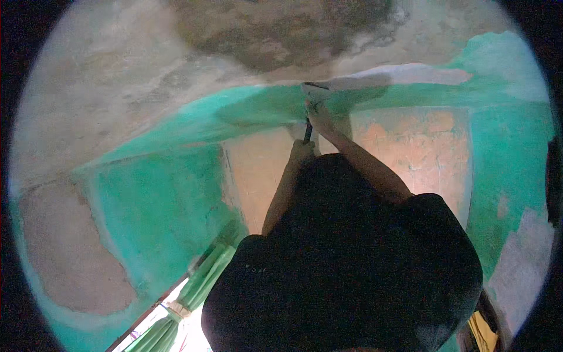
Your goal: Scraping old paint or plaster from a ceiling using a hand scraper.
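Observation:
My hands grip a scraper one above the other. Its wide, pale blade (316,90) meets the wall along the border between green paint (258,102) and bare grey-brown plaster (129,76). My right hand (320,121) is closed around the upper part, just below the blade. Lower down, my left hand (302,151) wraps the end of the dark handle (308,131). Both forearms reach up from my black shirt (346,258). Fine details of the fingers are lost in the dim light.
An orange-tan panel (410,146) with patchy paint lies behind my arms. Green wall (158,205) flanks it, with a bare plaster patch (73,252) at the left. A tied green curtain (205,276) hangs beside a bright opening at lower left. Something yellow (483,331) shows at lower right.

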`<state>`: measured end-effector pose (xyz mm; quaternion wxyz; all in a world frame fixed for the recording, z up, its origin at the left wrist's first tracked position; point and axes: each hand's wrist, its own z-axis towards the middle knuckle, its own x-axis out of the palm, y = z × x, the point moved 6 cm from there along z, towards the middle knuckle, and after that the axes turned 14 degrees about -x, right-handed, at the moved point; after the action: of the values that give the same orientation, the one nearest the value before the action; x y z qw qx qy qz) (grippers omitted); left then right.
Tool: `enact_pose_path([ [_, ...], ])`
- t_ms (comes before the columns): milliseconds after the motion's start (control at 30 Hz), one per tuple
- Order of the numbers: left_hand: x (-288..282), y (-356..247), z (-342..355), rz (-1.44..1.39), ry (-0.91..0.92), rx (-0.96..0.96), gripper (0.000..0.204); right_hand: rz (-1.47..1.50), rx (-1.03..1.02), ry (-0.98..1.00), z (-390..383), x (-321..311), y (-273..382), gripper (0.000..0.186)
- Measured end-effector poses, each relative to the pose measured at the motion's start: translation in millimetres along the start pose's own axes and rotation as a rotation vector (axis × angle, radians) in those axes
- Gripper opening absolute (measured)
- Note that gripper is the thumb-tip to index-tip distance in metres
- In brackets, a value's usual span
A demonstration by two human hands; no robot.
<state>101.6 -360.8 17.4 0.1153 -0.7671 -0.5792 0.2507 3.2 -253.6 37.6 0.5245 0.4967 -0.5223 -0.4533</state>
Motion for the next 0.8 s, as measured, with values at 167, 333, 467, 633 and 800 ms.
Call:
enact_pose_path([
  [167,-10.9,19.8,13.3,0.070,-0.105,0.016,0.030,-0.664,-0.603,-0.023,-5.0,14.5,50.8,0.031],
  [333,-11.6,-8.8,-7.0,-0.020,-0.059,0.047,0.031,-0.121,-0.136,-0.056,4.5,5.9,21.6,0.023],
  [467,-13.3,-6.0,-8.5,0.024,-0.046,0.046,0.031,-0.107,-0.102,0.008,0.2,6.4,30.8,0.023],
  [633,-15.4,0.5,-2.7,-0.033,0.041,0.084,0.027,-0.438,-0.232,0.008,-0.6,7.3,48.7,0.021],
  [800,-14.9,20.0,21.2,-0.102,0.117,0.035,0.025,-0.311,-0.131,-0.035,-8.6,15.7,25.2,0.032],
])
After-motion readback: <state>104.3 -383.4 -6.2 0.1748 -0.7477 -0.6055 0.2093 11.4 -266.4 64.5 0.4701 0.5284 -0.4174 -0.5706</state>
